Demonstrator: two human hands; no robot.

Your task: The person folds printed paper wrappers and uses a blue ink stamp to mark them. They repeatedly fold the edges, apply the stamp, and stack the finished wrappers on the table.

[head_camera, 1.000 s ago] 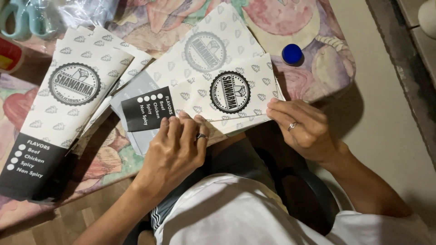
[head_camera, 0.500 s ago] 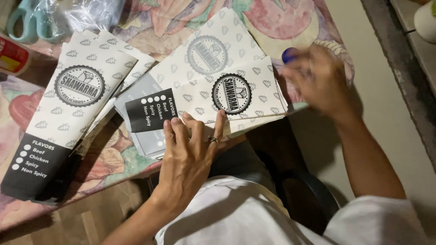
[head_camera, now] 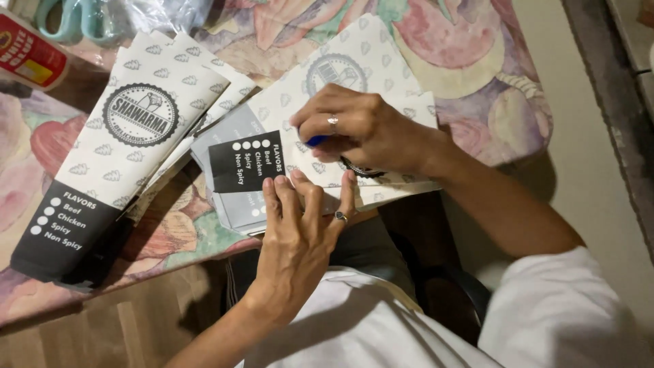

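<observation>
Your left hand point(head_camera: 300, 232) lay flat, fingers released, pinning the paper sleeve point(head_camera: 354, 102); right hand point(head_camera: 354, 129) pinched a blue cap point(head_camera: 317, 141) w/ fingertips. Finished stack point(head_camera: 116, 157) beside; this one unfinished, I'd judge.

A table under a pastel fruit-print cloth point(head_camera: 470, 61) fills the view; pale floor point(head_camera: 579, 143) right, wooden boards point(head_camera: 102, 334) below.

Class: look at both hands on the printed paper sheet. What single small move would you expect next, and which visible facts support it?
Probably a short stroke of the blue-tipped object along the sheet's fold. The right hand pinches it against the printed paper sheet, while the left hand lies flat with fingers spread, pinning the near edge on the floral tablecloth.
</observation>
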